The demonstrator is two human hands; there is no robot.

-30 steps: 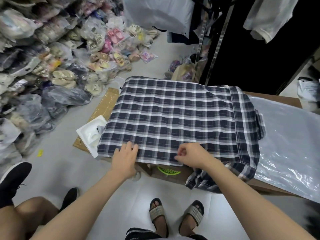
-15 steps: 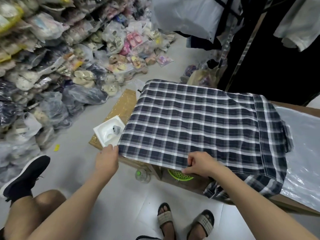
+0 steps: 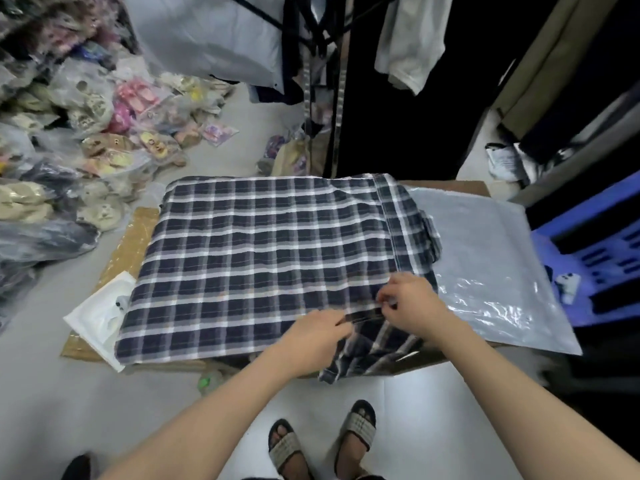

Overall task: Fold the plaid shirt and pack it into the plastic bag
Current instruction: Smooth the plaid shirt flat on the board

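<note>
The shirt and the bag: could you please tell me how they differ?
The shirt is dark, opaque plaid; the bag is translucent and glossy. The left hand and right hand grip the shirt's near edge; neither touches the bag. Part of the shirt hangs off the front; the bag lies flat. Both lie side by side.

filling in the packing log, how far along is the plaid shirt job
Done: the navy-and-white plaid shirt lies spread flat. In hand: the left hand and right hand pinch its near right edge, where a sleeve hangs down. Left: the folding itself, then sliding it into the flat clear plastic bag on its right.
</note>
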